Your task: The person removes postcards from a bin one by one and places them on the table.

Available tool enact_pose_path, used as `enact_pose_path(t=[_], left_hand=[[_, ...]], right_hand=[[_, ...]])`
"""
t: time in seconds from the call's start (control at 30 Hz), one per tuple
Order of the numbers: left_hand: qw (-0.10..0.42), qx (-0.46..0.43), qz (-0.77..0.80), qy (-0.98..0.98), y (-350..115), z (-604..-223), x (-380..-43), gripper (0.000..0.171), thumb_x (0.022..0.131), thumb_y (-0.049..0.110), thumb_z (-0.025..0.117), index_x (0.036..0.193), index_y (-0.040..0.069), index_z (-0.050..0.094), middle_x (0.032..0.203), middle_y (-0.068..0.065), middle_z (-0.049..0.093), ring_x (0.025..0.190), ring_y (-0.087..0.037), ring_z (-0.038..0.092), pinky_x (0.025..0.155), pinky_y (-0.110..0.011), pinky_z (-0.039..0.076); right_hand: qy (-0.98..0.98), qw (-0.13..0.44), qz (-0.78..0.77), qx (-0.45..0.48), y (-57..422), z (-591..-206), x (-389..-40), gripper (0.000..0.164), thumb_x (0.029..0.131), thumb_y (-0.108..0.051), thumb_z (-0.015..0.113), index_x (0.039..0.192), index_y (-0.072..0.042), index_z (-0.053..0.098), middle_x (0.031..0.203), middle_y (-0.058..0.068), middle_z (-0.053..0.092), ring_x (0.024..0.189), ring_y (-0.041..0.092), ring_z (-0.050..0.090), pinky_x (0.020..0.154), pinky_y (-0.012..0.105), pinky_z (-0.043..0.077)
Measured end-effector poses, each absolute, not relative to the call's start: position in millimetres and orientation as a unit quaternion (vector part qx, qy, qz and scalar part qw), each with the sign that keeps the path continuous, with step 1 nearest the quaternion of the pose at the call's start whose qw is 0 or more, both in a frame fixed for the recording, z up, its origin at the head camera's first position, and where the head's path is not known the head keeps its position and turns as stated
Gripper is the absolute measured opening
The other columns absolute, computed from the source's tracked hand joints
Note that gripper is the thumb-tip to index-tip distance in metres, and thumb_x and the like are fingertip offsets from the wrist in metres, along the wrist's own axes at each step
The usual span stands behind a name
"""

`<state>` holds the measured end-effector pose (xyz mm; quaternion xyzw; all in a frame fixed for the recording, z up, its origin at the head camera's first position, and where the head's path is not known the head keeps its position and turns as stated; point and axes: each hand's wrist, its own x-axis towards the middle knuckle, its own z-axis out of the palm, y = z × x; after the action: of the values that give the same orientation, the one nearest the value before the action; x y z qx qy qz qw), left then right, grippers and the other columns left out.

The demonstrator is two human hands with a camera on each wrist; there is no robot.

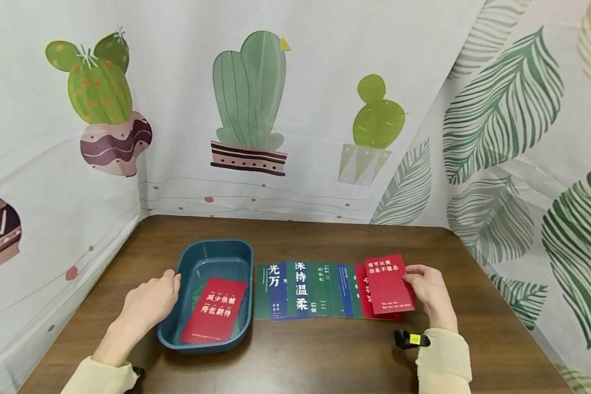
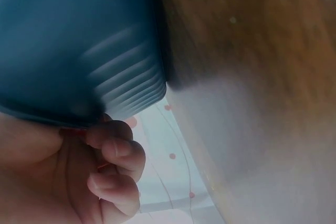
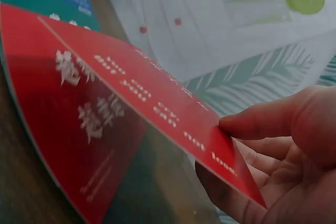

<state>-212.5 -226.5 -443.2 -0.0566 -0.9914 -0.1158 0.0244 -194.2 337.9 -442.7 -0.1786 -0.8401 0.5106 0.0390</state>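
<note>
My left hand grips the left rim of a blue plastic basin, its curled fingers below the rim in the left wrist view. A red card with white lettering lies in the basin, over a green one. Between the thumb and fingers of my right hand is pinched another red card. In the right wrist view, this held card tilts up, its far end overlapping a red card lying below it.
Right of the basin, a row of overlapping green, blue and red cards spreads across the brown wooden table. A white cloth printed with cacti and leaves hangs behind the table. A black strap piece sits by the right wrist.
</note>
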Motion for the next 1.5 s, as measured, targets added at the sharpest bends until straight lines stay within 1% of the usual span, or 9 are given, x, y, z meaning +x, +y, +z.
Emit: enact_pose_path(t=[0.23, 0.3, 0.47, 0.63, 0.83, 0.97, 1.1, 1.33, 1.5], left_hand=[[0.023, -0.057, -0.116, -0.991, -226.5, -442.0, -213.2, 0.027, 0.103, 0.025, 0.043, 0.096, -0.001, 0.049, 0.078, -0.022, 0.057, 0.068, -0.042, 0.059, 0.058, -0.055, 0.047], [0.022, -0.057, -0.117, -0.991, -226.6, -441.7, -213.1, 0.028, 0.103, 0.025, 0.043, 0.096, -0.001, 0.049, 0.078, -0.022, 0.057, 0.068, -0.042, 0.059, 0.058, -0.055, 0.047], [0.014, -0.054, -0.116, -0.992, -226.5, -440.8, -213.0, 0.028, 0.103, 0.025, 0.043, 0.098, -0.002, 0.049, 0.08, -0.023, 0.058, 0.069, -0.041, 0.059, 0.059, -0.054, 0.047], [0.013, -0.054, -0.115, -0.992, -226.5, -441.2, -213.5, 0.028, 0.103, 0.025, 0.043, 0.099, -0.002, 0.049, 0.08, -0.022, 0.058, 0.07, -0.041, 0.06, 0.059, -0.055, 0.047], [0.013, -0.053, -0.115, -0.992, -226.9, -443.1, -213.4, 0.028, 0.103, 0.025, 0.044, 0.099, -0.002, 0.049, 0.08, -0.023, 0.058, 0.07, -0.041, 0.06, 0.06, -0.055, 0.048], [0.017, -0.055, -0.115, -0.992, -227.0, -443.5, -213.3, 0.028, 0.103, 0.025, 0.044, 0.099, -0.002, 0.049, 0.08, -0.022, 0.058, 0.069, -0.04, 0.06, 0.059, -0.054, 0.048], [0.022, -0.056, -0.114, -0.992, -227.3, -443.9, -213.2, 0.027, 0.103, 0.025, 0.044, 0.099, -0.002, 0.049, 0.079, -0.022, 0.058, 0.068, -0.04, 0.06, 0.058, -0.054, 0.048], [0.024, -0.055, -0.114, -0.992, -227.7, -444.6, -212.1, 0.027, 0.103, 0.025, 0.044, 0.098, -0.002, 0.049, 0.079, -0.022, 0.058, 0.068, -0.041, 0.06, 0.059, -0.054, 0.047], [0.025, -0.057, -0.114, -0.992, -227.5, -444.2, -212.8, 0.027, 0.103, 0.025, 0.044, 0.098, -0.002, 0.049, 0.079, -0.022, 0.058, 0.069, -0.041, 0.06, 0.059, -0.055, 0.047]], right_hand=[[-0.844, 0.007, 0.502, -0.187, 344.2, -455.8, -193.1, 0.034, 0.097, -0.007, 0.051, 0.127, 0.01, 0.051, 0.101, 0.019, 0.058, 0.076, 0.022, 0.058, 0.065, 0.033, 0.05], [-0.85, 0.004, 0.493, -0.188, 343.0, -457.7, -194.2, 0.035, 0.097, -0.008, 0.052, 0.127, 0.01, 0.051, 0.105, 0.021, 0.057, 0.08, 0.024, 0.058, 0.067, 0.033, 0.049], [-0.886, 0.008, 0.417, -0.203, 340.4, -458.4, -197.3, 0.038, 0.094, -0.013, 0.06, 0.125, 0.007, 0.054, 0.112, 0.023, 0.057, 0.092, 0.03, 0.055, 0.074, 0.036, 0.045], [-0.916, 0.003, 0.346, -0.204, 340.3, -461.3, -200.2, 0.043, 0.088, -0.018, 0.068, 0.122, 0.005, 0.054, 0.11, 0.025, 0.058, 0.098, 0.037, 0.052, 0.08, 0.044, 0.044], [-0.925, -0.018, 0.32, -0.203, 338.7, -465.6, -203.6, 0.049, 0.087, -0.017, 0.069, 0.126, 0.006, 0.05, 0.115, 0.028, 0.054, 0.101, 0.04, 0.048, 0.083, 0.047, 0.044], [-0.932, -0.016, 0.304, -0.198, 337.1, -465.7, -204.7, 0.048, 0.087, -0.018, 0.069, 0.125, 0.006, 0.05, 0.116, 0.028, 0.053, 0.101, 0.04, 0.048, 0.085, 0.048, 0.043], [-0.939, -0.012, 0.288, -0.19, 334.2, -465.0, -204.9, 0.049, 0.087, -0.018, 0.068, 0.126, 0.006, 0.049, 0.117, 0.029, 0.052, 0.101, 0.041, 0.049, 0.086, 0.05, 0.042], [-0.942, -0.032, 0.263, -0.209, 328.0, -464.7, -204.0, 0.062, 0.088, -0.025, 0.068, 0.137, 0.0, 0.041, 0.124, 0.03, 0.048, 0.102, 0.043, 0.05, 0.081, 0.056, 0.041], [-0.941, -0.036, 0.26, -0.213, 326.5, -467.4, -203.0, 0.065, 0.086, -0.026, 0.07, 0.138, 0.0, 0.039, 0.126, 0.031, 0.047, 0.104, 0.043, 0.05, 0.081, 0.057, 0.04]])
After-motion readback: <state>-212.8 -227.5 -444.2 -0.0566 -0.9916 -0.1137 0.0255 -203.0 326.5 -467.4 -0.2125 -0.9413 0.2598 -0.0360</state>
